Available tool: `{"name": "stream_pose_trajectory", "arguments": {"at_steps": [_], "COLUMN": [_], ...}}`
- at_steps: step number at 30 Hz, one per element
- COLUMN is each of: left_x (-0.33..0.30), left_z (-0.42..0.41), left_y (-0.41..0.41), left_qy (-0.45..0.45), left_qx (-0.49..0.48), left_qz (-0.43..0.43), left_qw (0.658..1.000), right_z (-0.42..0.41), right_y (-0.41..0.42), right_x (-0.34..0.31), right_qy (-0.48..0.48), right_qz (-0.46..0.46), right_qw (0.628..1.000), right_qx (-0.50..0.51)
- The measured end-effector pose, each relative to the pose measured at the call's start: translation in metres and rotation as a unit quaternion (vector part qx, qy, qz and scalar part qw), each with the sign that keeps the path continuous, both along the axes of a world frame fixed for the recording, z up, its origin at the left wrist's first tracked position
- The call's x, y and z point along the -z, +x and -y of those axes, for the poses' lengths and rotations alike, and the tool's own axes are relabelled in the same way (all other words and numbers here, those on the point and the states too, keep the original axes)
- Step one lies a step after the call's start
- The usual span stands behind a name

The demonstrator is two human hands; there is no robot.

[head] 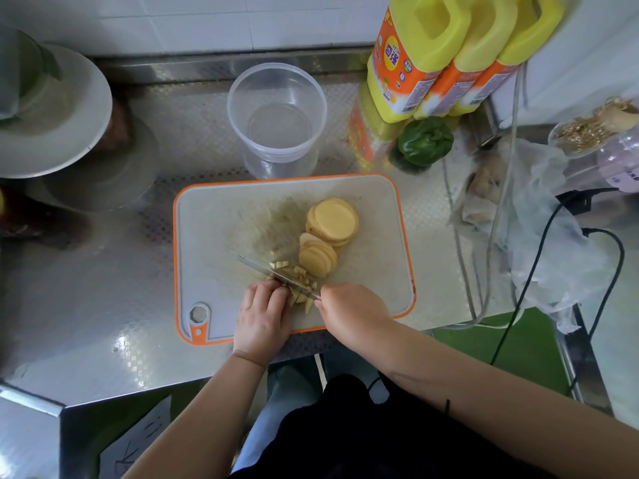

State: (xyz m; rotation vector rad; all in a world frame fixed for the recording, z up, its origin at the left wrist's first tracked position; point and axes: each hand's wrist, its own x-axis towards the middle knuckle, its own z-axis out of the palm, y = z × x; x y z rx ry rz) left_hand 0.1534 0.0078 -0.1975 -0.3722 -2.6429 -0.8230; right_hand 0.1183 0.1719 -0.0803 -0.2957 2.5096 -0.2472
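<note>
The knife (273, 271) slants up and left from the right hand (352, 312), which is clenched round its handle. Its blade lies over the potato (301, 275) on the board (214, 236), and the left hand (262, 316) sits just beside the blade, fingers curled down and pinning the nearest bits. That potato is pale yellow, chopped into small sticks and cubes, with round slices (333, 221) stacked just beyond. Both forearms reach in bare, the wrists low at the board's near edge.

The steel counter (103, 288) bears a cutting board (221, 229), clear tub (276, 122), green pepper (425, 140) and yellow bottles (432, 63).
</note>
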Motion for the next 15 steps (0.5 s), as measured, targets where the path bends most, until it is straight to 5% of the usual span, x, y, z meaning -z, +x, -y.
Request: {"name": "stream_pose_trajectory", "arguments": {"at_steps": [15], "left_x": [0.0], "left_z": [-0.001], "left_y": [-0.003], "left_qy": [0.002], "left_qx": [-0.003], "left_qz": [0.024], "left_qw": [1.0], "right_z": [0.008], "right_y": [0.0], "right_x": [0.014], "right_qy": [0.02], "right_qz": [0.04], "right_qw": [0.998], "right_qx": [0.034]}}
